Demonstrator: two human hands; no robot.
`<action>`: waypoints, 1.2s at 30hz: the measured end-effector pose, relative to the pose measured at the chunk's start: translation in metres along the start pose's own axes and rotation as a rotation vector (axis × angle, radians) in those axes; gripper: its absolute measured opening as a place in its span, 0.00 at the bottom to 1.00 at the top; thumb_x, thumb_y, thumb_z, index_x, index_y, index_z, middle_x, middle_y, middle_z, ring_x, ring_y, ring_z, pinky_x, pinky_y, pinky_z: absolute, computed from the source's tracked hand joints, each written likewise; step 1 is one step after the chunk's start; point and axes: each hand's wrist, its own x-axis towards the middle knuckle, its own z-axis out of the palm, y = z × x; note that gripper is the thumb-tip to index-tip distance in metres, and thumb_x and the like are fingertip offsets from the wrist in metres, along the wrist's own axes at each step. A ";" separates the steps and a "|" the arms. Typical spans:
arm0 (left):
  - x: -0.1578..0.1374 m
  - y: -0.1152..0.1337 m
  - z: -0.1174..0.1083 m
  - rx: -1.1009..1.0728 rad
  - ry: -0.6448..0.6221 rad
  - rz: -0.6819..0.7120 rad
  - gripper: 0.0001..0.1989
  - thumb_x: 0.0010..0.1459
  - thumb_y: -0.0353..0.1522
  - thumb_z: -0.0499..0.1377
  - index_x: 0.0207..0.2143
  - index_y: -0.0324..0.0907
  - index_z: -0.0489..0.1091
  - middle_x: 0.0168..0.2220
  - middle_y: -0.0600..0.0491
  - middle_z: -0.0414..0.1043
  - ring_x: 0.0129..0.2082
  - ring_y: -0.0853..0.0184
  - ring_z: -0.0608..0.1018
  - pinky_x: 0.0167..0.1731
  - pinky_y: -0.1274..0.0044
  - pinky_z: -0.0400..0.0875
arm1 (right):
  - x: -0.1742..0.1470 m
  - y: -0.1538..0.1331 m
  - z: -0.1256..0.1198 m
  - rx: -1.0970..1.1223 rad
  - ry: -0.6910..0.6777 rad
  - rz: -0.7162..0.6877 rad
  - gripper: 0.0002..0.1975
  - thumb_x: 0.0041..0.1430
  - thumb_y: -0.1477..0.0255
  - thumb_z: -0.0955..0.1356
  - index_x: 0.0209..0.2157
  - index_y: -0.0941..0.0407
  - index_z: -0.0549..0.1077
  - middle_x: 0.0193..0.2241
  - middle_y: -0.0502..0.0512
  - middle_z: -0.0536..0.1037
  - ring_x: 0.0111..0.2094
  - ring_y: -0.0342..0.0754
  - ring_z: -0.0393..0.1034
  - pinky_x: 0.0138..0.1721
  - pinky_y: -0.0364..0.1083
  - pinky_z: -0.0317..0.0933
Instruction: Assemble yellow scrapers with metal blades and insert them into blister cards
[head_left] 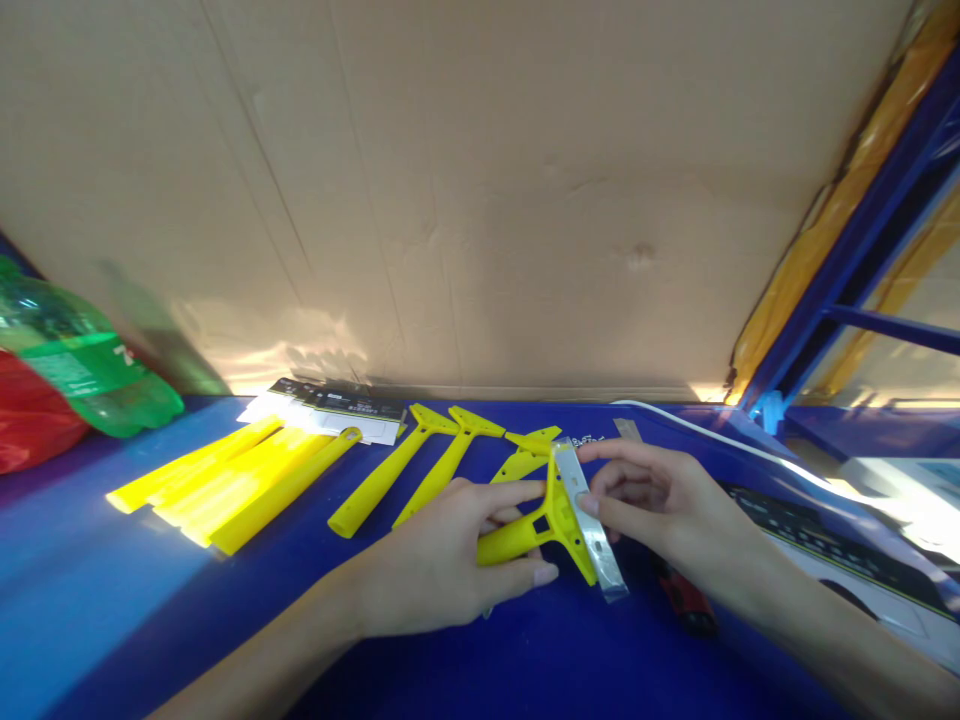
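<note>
My left hand is closed around the grip of a yellow scraper handle, its forked head turned to the right. Against that head lies a flat metal blade, which looks wrapped in clear film. My right hand pinches the blade between thumb and fingers. Just behind the held head are flat yellow plastic pieces, partly hidden. Two more yellow scraper handles rest on the blue table to the left.
Yellow tubes and printed cards lie at left, beyond them a green bottle. A red-and-black tool is partly under my right arm. A white cable crosses the back right. Cardboard walls the rear.
</note>
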 end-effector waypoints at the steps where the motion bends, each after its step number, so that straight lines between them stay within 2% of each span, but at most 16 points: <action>1: 0.000 -0.003 0.001 0.002 0.019 -0.007 0.33 0.61 0.43 0.64 0.66 0.47 0.63 0.39 0.52 0.79 0.23 0.70 0.76 0.26 0.78 0.73 | 0.000 -0.001 0.000 0.009 -0.005 0.015 0.19 0.45 0.62 0.80 0.37 0.55 0.78 0.24 0.48 0.80 0.25 0.44 0.73 0.28 0.43 0.68; 5: -0.001 -0.008 0.002 0.059 0.045 0.015 0.33 0.63 0.41 0.62 0.68 0.52 0.57 0.38 0.54 0.79 0.26 0.67 0.79 0.29 0.77 0.75 | 0.001 -0.002 -0.001 0.041 -0.026 0.063 0.17 0.41 0.63 0.81 0.30 0.56 0.78 0.24 0.50 0.80 0.25 0.44 0.71 0.26 0.42 0.68; 9: -0.003 -0.007 0.001 0.144 0.055 0.049 0.30 0.64 0.40 0.61 0.66 0.53 0.59 0.44 0.53 0.79 0.28 0.68 0.80 0.32 0.78 0.75 | -0.001 -0.002 -0.001 0.034 -0.053 0.068 0.15 0.42 0.64 0.81 0.30 0.56 0.80 0.27 0.51 0.81 0.28 0.46 0.74 0.27 0.41 0.68; 12: -0.004 -0.006 0.000 0.168 0.045 0.057 0.27 0.65 0.40 0.60 0.65 0.53 0.61 0.44 0.53 0.79 0.29 0.68 0.79 0.34 0.76 0.75 | -0.002 -0.003 0.000 0.007 -0.075 0.063 0.13 0.45 0.64 0.80 0.30 0.55 0.81 0.27 0.51 0.82 0.28 0.46 0.74 0.29 0.41 0.68; 18: -0.002 -0.009 -0.001 0.298 0.120 0.146 0.28 0.64 0.39 0.62 0.65 0.57 0.64 0.41 0.56 0.79 0.41 0.63 0.80 0.44 0.72 0.73 | 0.000 -0.004 -0.002 -0.059 -0.042 0.094 0.15 0.43 0.61 0.80 0.29 0.56 0.80 0.23 0.51 0.81 0.24 0.44 0.70 0.27 0.42 0.67; 26: -0.007 -0.012 -0.001 0.438 0.157 0.143 0.28 0.64 0.44 0.61 0.66 0.61 0.64 0.49 0.52 0.78 0.46 0.59 0.79 0.47 0.69 0.75 | -0.002 -0.001 -0.004 -0.100 -0.091 0.082 0.16 0.47 0.59 0.79 0.30 0.55 0.78 0.23 0.50 0.79 0.25 0.45 0.70 0.26 0.43 0.64; 30: -0.007 -0.005 -0.001 0.497 0.123 0.171 0.27 0.64 0.43 0.60 0.65 0.58 0.66 0.48 0.51 0.80 0.44 0.57 0.81 0.45 0.68 0.76 | -0.003 -0.002 -0.006 -0.089 -0.150 0.102 0.16 0.47 0.60 0.79 0.29 0.55 0.75 0.23 0.49 0.77 0.25 0.45 0.70 0.27 0.43 0.64; 36: -0.004 -0.003 -0.003 0.567 0.166 0.266 0.25 0.64 0.39 0.62 0.62 0.54 0.66 0.46 0.53 0.80 0.43 0.58 0.82 0.44 0.71 0.76 | -0.001 -0.001 -0.006 -0.096 -0.127 0.075 0.17 0.48 0.59 0.78 0.28 0.55 0.73 0.23 0.49 0.76 0.25 0.45 0.68 0.26 0.43 0.64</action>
